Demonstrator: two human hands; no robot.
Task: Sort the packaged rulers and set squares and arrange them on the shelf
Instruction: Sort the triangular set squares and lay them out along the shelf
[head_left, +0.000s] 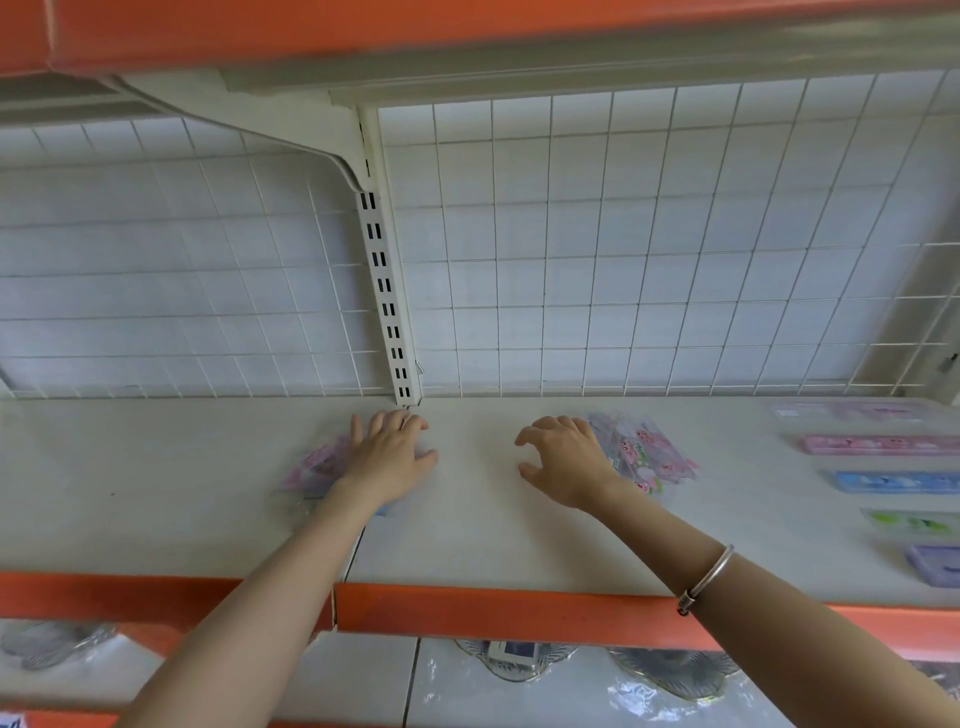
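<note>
On the white shelf (478, 530) lie two heaps of clear-packaged set squares with pink print. My left hand (392, 452) rests flat, fingers spread, on the left heap (311, 467), hiding most of it. My right hand (563, 460) hovers with curled, parted fingers just left of the right heap (647, 452) and holds nothing. Along the shelf's right edge a row of packaged rulers lies side by side: pink (883, 444), blue (898, 480), green (914, 522) and purple (935, 564).
A white wire grid (623, 260) backs the shelf, with a slotted upright (387, 301) in the middle. An orange lip (519, 610) runs along the shelf front. The upper shelf (363, 31) overhangs close above. Plastic-wrapped goods (670, 675) sit on the shelf below.
</note>
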